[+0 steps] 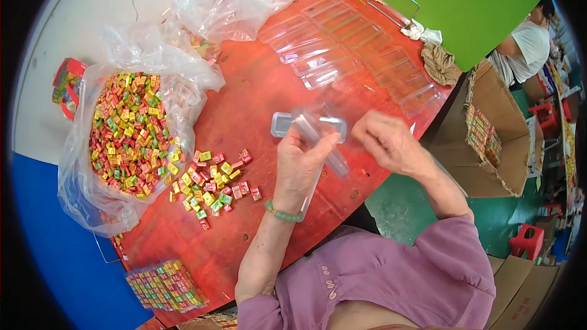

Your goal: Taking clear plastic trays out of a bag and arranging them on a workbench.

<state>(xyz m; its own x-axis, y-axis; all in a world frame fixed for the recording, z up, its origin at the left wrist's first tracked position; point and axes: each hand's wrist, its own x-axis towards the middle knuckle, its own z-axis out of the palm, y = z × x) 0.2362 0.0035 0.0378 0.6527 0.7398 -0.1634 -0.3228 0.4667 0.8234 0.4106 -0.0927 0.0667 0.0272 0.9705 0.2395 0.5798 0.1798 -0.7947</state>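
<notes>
My left hand, with a green bead bracelet on the wrist, pinches a clear plastic strip-like piece; motion blurs its shape. Just to the right hovers my right hand, its fingers curled but smeared, so I cannot tell if they hold anything. Behind the left hand, a clear shallow plastic tray lies on the red table. Left of that hand is a loose pile of small red, yellow and green boxes. Many more such boxes fill an open clear plastic bag.
Rows of clear plastic trays lie on the red table. A packed block of boxes sits at the near left corner. Beyond the right edge stands a cardboard carton; a brown cloth and wire handle are farther back.
</notes>
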